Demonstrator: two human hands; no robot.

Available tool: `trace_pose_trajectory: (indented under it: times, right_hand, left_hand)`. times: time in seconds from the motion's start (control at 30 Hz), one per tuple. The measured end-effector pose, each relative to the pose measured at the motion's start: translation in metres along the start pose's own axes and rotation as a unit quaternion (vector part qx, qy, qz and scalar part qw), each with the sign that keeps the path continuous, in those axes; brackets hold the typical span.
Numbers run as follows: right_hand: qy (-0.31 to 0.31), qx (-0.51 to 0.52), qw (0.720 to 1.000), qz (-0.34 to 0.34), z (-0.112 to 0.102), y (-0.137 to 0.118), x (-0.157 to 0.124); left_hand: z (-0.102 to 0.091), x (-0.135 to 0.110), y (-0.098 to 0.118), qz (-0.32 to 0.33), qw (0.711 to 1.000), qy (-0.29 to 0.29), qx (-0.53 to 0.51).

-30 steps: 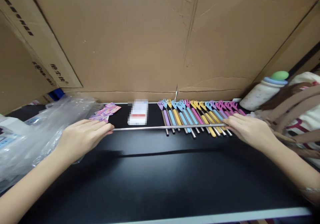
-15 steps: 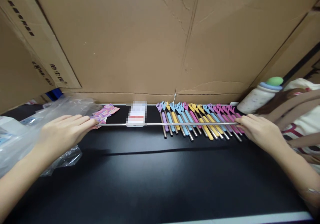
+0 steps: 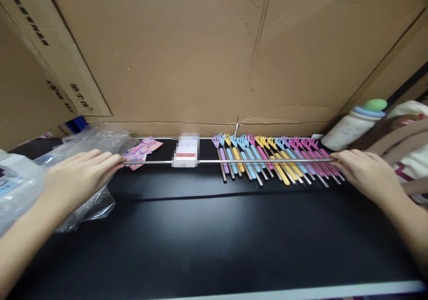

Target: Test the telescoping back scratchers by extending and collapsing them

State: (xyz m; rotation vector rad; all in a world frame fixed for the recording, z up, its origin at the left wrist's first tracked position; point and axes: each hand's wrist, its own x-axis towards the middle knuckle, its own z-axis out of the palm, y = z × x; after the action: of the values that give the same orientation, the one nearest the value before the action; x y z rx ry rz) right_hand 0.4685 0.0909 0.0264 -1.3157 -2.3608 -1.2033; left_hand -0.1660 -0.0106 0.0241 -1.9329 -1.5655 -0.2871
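Observation:
A thin telescopic metal rod (image 3: 210, 161) stretches level above the table, with its ends hidden in my hands. My left hand (image 3: 83, 168) is closed around its left end, and my right hand (image 3: 364, 170) grips the right end. The rod resembles the steel shafts of the back scratchers (image 3: 264, 159) behind it. Those lie side by side in a row, with purple, blue, yellow and pink claws and handles. The rod's dark shadow falls on the black tabletop (image 3: 214, 237).
Clear plastic bags (image 3: 96, 139) lie at the left, near colourful printed cards (image 3: 147, 146). A blurred-out white phone-like item (image 3: 186, 150) sits behind the rod. A white bottle (image 3: 351, 128) and a bag (image 3: 414, 153) stand at the right. Cardboard (image 3: 187, 59) walls the back.
My hands have moved farther apart, the right one mostly to the right, and the rod between them spans a longer stretch. The view has shifted slightly.

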Motion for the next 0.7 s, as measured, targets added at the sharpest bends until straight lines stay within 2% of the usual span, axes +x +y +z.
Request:
trace_pose_trajectory:
  times: [0.1,0.27,0.37,0.5,0.6,0.7]
  right_hand:
    - [-0.015,0.019,1.0,0.02,0.002,0.002,-0.003]
    - [-0.083,0.028,0.996,0.034,0.001,0.005,-0.008]
    - [-0.085,0.026,0.996,0.014,0.001,0.005,-0.008]
    - [-0.109,0.022,0.993,-0.026,-0.003,0.002,-0.003]
    - [-0.099,0.018,0.994,-0.048,-0.012,-0.008,0.005]
    - [-0.055,0.038,0.995,-0.078,-0.026,-0.035,0.018]
  left_hand:
    - [-0.002,0.001,0.0,0.029,0.997,0.008,0.072]
    - [-0.007,0.002,-0.004,0.096,0.991,0.034,0.093]
    - [-0.006,0.002,-0.005,0.118,0.988,0.056,0.087]
    - [-0.005,0.002,-0.01,0.15,0.983,0.033,0.097]
    - [-0.01,0.006,-0.008,0.159,0.981,0.032,0.104]
    - [-0.016,0.013,0.008,0.179,0.979,0.049,0.078]
